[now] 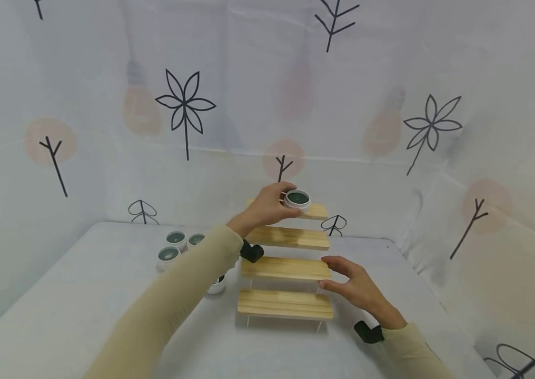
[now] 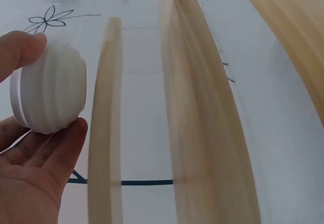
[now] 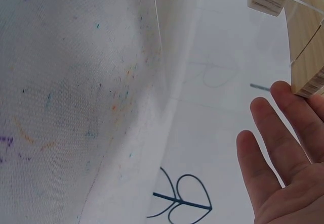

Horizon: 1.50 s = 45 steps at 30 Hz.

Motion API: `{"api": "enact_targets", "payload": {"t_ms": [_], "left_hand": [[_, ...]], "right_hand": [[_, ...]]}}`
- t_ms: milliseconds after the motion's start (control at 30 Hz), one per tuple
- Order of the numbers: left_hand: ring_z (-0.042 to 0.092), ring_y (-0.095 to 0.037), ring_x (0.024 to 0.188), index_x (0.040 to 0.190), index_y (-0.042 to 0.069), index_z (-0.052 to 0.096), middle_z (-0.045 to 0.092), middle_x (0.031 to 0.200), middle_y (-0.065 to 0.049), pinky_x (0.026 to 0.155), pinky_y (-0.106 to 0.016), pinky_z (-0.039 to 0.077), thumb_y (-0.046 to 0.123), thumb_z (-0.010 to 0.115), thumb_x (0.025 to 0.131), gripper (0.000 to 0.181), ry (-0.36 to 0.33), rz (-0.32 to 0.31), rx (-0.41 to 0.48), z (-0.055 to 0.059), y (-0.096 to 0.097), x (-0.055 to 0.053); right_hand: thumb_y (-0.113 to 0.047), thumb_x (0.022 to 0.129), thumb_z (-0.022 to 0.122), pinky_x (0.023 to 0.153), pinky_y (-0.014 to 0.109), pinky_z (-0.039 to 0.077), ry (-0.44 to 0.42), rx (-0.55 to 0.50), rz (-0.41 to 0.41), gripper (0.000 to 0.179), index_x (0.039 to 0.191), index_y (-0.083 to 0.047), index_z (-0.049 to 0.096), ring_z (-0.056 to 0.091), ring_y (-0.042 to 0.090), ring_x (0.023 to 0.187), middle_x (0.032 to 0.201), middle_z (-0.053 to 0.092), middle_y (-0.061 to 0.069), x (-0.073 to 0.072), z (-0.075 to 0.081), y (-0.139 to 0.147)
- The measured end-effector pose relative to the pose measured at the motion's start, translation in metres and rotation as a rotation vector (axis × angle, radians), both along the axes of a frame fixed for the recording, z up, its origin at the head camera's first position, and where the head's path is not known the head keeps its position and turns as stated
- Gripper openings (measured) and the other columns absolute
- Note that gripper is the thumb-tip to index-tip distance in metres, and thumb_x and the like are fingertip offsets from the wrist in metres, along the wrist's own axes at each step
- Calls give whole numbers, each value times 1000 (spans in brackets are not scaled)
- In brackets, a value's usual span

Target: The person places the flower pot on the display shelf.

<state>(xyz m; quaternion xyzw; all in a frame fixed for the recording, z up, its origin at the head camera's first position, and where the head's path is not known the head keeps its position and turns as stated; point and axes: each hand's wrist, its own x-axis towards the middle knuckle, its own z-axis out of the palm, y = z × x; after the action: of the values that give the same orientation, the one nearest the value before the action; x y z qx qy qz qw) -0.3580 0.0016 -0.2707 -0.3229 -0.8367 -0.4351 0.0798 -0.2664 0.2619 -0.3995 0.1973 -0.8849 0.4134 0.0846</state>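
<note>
My left hand point(image 1: 267, 206) grips a small round white pot point(image 1: 297, 200) with a dark green top, thumb on one side and fingers on the other. It is raised level with the top board of a stepped wooden shelf point(image 1: 285, 304). In the left wrist view the pot's ribbed white side point(image 2: 63, 87) shows, to the left of the shelf boards. Beside the shelf's right end is my right hand point(image 1: 355, 284), its fingers extended and spread. A fingertip meets a board end point(image 3: 310, 82) in the right wrist view.
Left of the shelf stand several similar white pots point(image 1: 168, 255), partly covered by my left sleeve point(image 1: 172, 295). One pot point(image 1: 217, 285) sits close to the shelf's left side. Patterned white cloth point(image 1: 229, 179) hangs behind the white table point(image 1: 82, 316) and along its sides.
</note>
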Motion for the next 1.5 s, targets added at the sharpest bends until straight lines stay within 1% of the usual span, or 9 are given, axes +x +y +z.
{"api": "enact_targets", "payload": {"t_ms": [200,433,600,733,833,1067,1267,1367,1500], "left_hand": [[59,-19,106,135,5,50,59,121,-7,85,-26,51,27,77,81,65,-32,16,0,-5,11,-6],[60,-17,103,136,4,49,60,121,-7,82,-24,52,29,77,81,67,-35,-1,16,-8,23,-12],[59,-17,104,137,4,49,59,121,-7,82,-23,51,31,76,81,67,-13,-4,1,-8,31,-14],[59,-17,103,137,4,49,59,121,-7,81,-23,50,32,75,82,67,14,5,-19,-8,36,-16],[59,-17,102,137,3,48,58,121,-8,81,-22,50,32,75,82,67,10,12,-19,-9,38,-16],[59,-17,102,139,4,46,57,122,-9,80,-22,51,31,74,84,67,-18,7,-25,-8,39,-15],[57,-17,107,144,8,38,54,127,-7,87,-26,50,37,73,83,76,-41,13,-47,-8,38,-12],[56,-19,112,145,10,37,51,132,-8,90,-28,50,39,74,83,78,-33,16,-35,-9,31,-9],[54,-23,118,144,12,39,48,137,-9,95,-31,49,35,73,84,74,-14,13,-29,-10,15,0]], "right_hand": [[-40,77,78,98,55,44,19,15,1,65,131,-10,55,54,35,119,125,60,7,-1,-1,0],[-42,77,78,97,57,43,19,28,-10,65,130,-13,56,54,36,119,125,60,7,-1,-2,0],[-42,77,78,97,57,43,30,34,-8,66,130,-10,56,54,36,118,124,61,7,-1,-1,0],[-42,77,78,97,56,43,36,34,-6,64,130,-12,56,54,35,118,123,62,6,-1,0,0],[-42,77,78,97,56,43,35,34,-4,63,129,-15,57,54,34,118,122,62,5,-2,-1,0],[-43,77,78,97,57,43,38,40,-11,63,130,-15,56,54,35,118,124,61,5,-2,-2,2],[-44,77,77,97,57,44,43,56,-21,63,130,-16,56,54,34,118,124,61,5,-1,-2,4],[-43,77,78,97,58,43,40,48,-16,64,130,-14,56,54,35,119,124,61,5,-1,-2,3],[-43,77,77,97,58,42,30,44,-13,66,131,-10,56,53,35,120,124,61,6,-2,-2,2]]}}
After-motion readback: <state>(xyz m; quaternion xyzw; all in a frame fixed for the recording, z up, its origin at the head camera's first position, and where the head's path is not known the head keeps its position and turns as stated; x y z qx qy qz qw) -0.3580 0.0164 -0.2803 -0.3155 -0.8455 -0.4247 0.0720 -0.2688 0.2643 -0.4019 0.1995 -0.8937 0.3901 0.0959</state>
